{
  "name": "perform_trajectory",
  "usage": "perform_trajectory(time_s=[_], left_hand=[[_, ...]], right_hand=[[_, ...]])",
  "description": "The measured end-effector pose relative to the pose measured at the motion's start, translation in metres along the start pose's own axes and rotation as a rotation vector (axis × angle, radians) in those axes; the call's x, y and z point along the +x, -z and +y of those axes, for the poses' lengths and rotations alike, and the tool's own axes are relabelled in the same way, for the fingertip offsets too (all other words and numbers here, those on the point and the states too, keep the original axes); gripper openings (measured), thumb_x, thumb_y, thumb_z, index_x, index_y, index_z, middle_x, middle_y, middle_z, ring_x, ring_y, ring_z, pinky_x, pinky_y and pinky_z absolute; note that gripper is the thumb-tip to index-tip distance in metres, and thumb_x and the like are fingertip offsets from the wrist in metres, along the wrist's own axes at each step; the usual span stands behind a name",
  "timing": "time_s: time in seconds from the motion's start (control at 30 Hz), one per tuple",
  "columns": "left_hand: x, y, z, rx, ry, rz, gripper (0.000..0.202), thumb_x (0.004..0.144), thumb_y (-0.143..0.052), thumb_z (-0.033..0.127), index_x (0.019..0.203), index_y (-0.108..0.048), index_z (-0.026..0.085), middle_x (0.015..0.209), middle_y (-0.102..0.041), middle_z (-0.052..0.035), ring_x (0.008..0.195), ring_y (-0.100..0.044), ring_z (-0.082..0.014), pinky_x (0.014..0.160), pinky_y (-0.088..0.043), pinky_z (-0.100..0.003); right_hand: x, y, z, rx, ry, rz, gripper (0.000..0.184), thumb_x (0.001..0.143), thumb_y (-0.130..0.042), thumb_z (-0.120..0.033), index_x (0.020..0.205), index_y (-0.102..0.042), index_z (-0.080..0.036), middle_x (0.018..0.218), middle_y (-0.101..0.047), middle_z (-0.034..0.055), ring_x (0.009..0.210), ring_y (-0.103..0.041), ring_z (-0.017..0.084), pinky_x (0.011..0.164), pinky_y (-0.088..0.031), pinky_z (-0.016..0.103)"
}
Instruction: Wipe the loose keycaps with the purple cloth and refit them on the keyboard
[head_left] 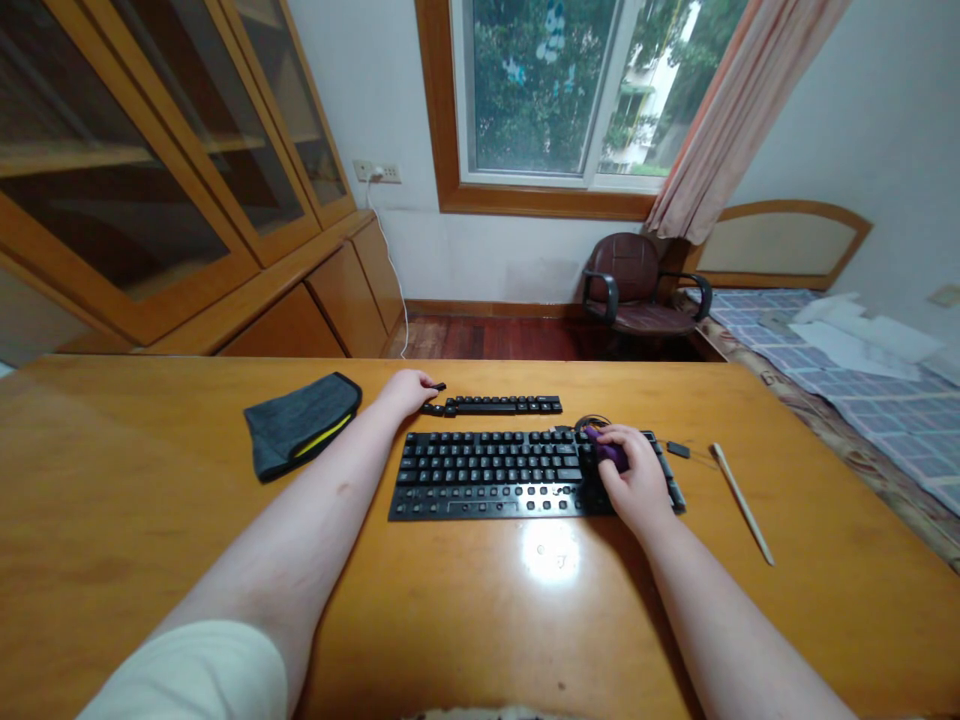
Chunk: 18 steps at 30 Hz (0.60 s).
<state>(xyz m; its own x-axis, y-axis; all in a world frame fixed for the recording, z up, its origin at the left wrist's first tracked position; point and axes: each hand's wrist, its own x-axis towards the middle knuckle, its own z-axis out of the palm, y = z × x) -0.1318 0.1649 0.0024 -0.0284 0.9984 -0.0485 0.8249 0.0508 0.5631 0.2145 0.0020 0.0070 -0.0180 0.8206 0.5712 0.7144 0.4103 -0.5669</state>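
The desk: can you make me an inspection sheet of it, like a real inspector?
Surface: shiny wooden desk, glare in front of the keyboard.
Job's things: keyboard lacks keycaps along its front rows; loose black keycaps lie lined up behind it.
Clutter: grey cloth on the left; pale stick and small dark tag on the right.
Hands: left hand pinches a small black piece; right hand holds a purple object over the keyboard.
Cables: black cable behind the keyboard; white cable hanging from a wall socket.
Surroundings: chair, bed, window.
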Motion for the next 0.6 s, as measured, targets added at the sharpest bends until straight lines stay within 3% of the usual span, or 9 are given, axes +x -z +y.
perform_trajectory(time_s=[0.13,0.23,0.3,0.37,0.5,0.6], left_hand=[[-0.008,0.003,0.008,-0.102,0.023,0.087,0.023,0.062,-0.067,0.026,0.082,-0.066,0.015,0.083,-0.068,-0.0076,0.079,-0.063,-0.0211,0.074,-0.047,-0.029],[-0.031,0.003,0.022,-0.302,-0.009,0.095,0.031,0.067,-0.064,0.031,0.093,-0.060,0.016,0.084,-0.067,-0.0051,0.076,-0.064,-0.0166,0.070,-0.050,-0.027],[-0.056,0.000,0.034,-0.694,-0.031,0.049,0.035,0.067,-0.064,0.032,0.096,-0.058,0.014,0.079,-0.066,-0.0051,0.070,-0.064,-0.0159,0.068,-0.052,-0.030],[-0.084,-0.004,0.046,-0.896,-0.043,0.054,0.035,0.064,-0.067,0.030,0.094,-0.058,0.014,0.080,-0.066,-0.0042,0.070,-0.063,-0.0147,0.072,-0.052,-0.033],[-0.138,-0.010,0.070,-0.826,-0.095,0.157,0.025,0.067,-0.065,0.024,0.089,-0.063,0.015,0.084,-0.066,-0.0046,0.080,-0.062,-0.0151,0.081,-0.050,-0.032],[-0.170,-0.015,0.085,-0.731,-0.165,0.200,0.022,0.069,-0.064,0.023,0.089,-0.065,0.016,0.083,-0.064,-0.0042,0.076,-0.061,-0.0151,0.075,-0.052,-0.031]], right_hand=[[0.001,-0.002,0.002,-0.023,-0.002,0.023,0.023,0.072,-0.051,-0.016,0.094,-0.056,-0.020,0.099,-0.057,0.0089,0.097,-0.052,0.024,0.088,-0.041,0.044],[0.001,-0.002,0.002,-0.015,-0.014,0.018,0.016,0.077,-0.051,-0.020,0.089,-0.061,-0.021,0.098,-0.059,0.0085,0.095,-0.054,0.023,0.087,-0.043,0.042],[0.002,0.000,-0.003,0.008,-0.019,0.026,0.015,0.078,-0.052,-0.023,0.087,-0.063,-0.022,0.099,-0.060,0.0085,0.095,-0.055,0.023,0.087,-0.043,0.041],[0.003,0.004,-0.012,0.047,-0.039,0.057,0.015,0.077,-0.054,-0.025,0.087,-0.065,-0.022,0.100,-0.060,0.0086,0.096,-0.055,0.024,0.087,-0.043,0.041],[0.009,0.011,-0.043,0.261,-0.198,0.118,0.011,0.075,-0.057,-0.027,0.080,-0.065,-0.021,0.096,-0.063,0.0081,0.094,-0.057,0.024,0.089,-0.042,0.042],[0.011,0.009,-0.067,0.490,-0.364,0.164,0.012,0.071,-0.062,-0.028,0.078,-0.066,-0.019,0.089,-0.065,0.0064,0.089,-0.059,0.024,0.085,-0.044,0.042]])
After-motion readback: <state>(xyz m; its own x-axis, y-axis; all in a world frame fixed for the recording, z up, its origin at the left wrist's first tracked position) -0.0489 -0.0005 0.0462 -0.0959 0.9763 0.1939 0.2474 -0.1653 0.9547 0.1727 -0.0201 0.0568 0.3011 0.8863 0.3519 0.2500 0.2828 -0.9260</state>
